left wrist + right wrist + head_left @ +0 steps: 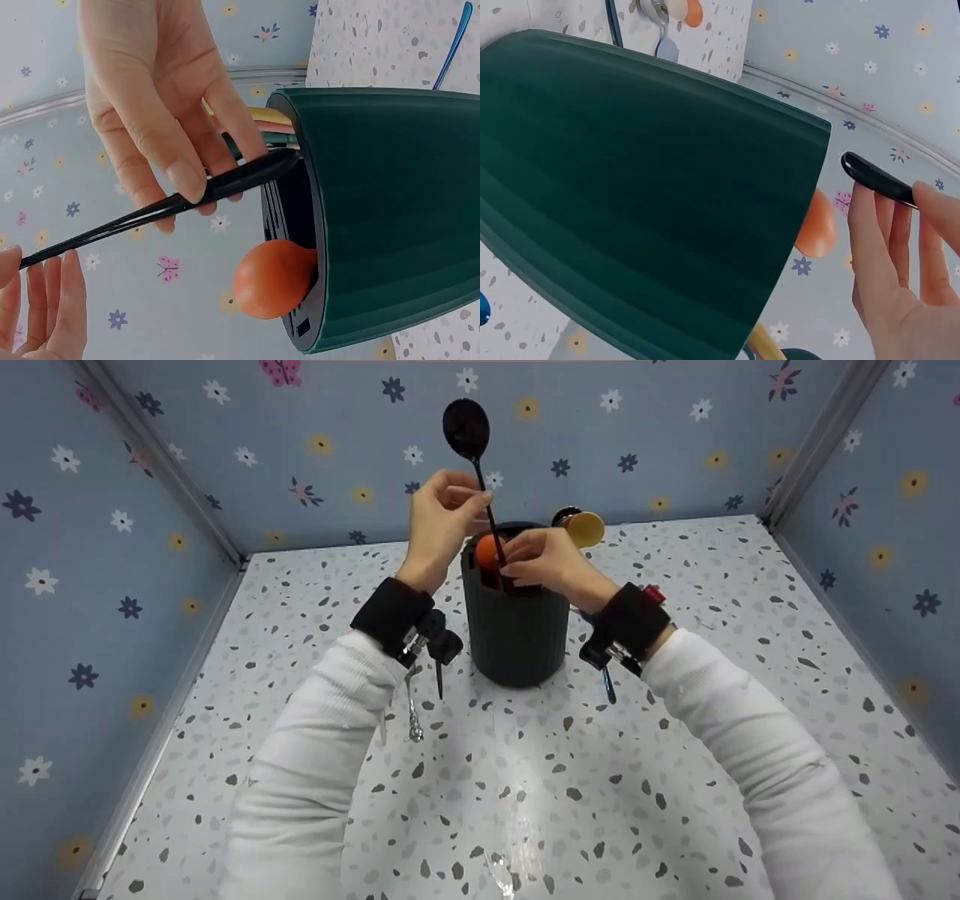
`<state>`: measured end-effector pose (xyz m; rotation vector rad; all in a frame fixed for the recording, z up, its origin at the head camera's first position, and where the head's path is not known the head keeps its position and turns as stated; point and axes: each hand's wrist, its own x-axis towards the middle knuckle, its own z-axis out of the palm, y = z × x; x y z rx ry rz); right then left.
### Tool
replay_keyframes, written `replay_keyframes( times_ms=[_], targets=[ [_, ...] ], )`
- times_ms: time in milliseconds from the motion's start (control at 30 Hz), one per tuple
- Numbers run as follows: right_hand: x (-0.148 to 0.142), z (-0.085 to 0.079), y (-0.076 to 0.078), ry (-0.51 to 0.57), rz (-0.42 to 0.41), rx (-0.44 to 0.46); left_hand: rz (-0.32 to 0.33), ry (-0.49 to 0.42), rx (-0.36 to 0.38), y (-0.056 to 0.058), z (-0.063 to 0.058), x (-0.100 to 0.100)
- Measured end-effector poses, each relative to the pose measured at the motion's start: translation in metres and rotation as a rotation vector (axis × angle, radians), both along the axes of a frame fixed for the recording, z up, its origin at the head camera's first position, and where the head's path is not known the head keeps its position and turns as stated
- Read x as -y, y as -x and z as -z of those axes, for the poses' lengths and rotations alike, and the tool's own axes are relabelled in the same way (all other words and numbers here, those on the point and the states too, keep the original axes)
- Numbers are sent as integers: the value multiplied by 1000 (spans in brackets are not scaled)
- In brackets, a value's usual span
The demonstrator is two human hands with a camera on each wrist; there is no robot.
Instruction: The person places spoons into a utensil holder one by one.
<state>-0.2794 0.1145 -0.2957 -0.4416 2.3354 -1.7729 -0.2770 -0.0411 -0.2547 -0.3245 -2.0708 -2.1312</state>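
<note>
Left hand (448, 514) high on the stem, right hand (551, 559) low on the handle, you pinch one black spoon (466, 429) bowl-up, likely for steadier control, handle end at the mouth of the dark-green utensil holder (517, 637).

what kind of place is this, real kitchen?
Probably a staged recording booth: flower-print panels close in a speckled table on three sides, and the person has devices strapped to both wrists. Only the spoon and utensil holder hint at a kitchen.
</note>
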Motion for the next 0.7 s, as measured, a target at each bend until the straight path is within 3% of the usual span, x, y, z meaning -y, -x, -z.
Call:
replay_keyframes(
  times_ms=[133, 367, 700],
  targets=[
    [6, 2, 5, -8, 51, 9, -12, 30, -19, 3, 3, 1],
    [11, 9, 12, -21, 123, 23, -13, 1, -13, 7, 9, 2],
    [13, 17, 16, -15, 134, 26, 2, 11, -11, 13, 23, 2]
  ],
)
